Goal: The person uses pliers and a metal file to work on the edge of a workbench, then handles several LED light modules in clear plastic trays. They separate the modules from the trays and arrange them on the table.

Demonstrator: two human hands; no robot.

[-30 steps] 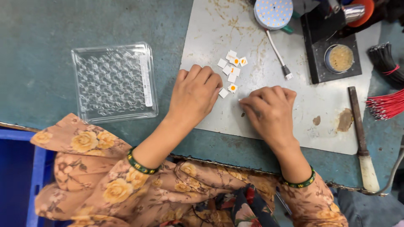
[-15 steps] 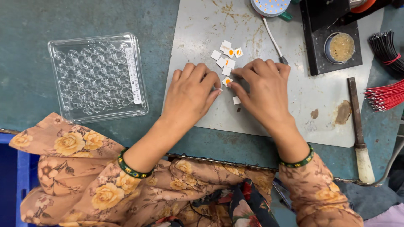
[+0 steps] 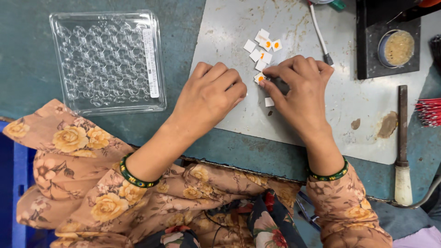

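Your worn teal bench [image 3: 55,124] filled the view, and on it lay a scratched grey metal sheet [image 3: 358,96] that carried most of the small work. To your left, on the bare bench top, sat a clear square plastic tray [image 3: 108,62] moulded with rows of round pockets, well apart from the sheet's edge. At the top right stood a black block [image 3: 367,55] holding a round tin of yellowish paste [image 3: 398,47], and below it a long dark tool with a pale wooden handle [image 3: 403,151] lay along the sheet's right edge. A bundle of red wires [image 3: 429,112] poked in from the right.

Your left hand [image 3: 206,98] rested knuckles up at the sheet's near-left part, fingers curled under; what they held, if anything, was hidden from the camera. Your right hand [image 3: 303,94] lay just beside it, its thumb and forefinger pinched together at a small white square chip with an orange dot [image 3: 260,78], which sat between your two hands on the sheet. It probably touched your left fingertips too, though the view was too tight to be sure.

Just above your hands lay a loose cluster of white square chips [image 3: 262,48], some orange-marked, and one plain white chip [image 3: 269,102] lay by your right thumb.
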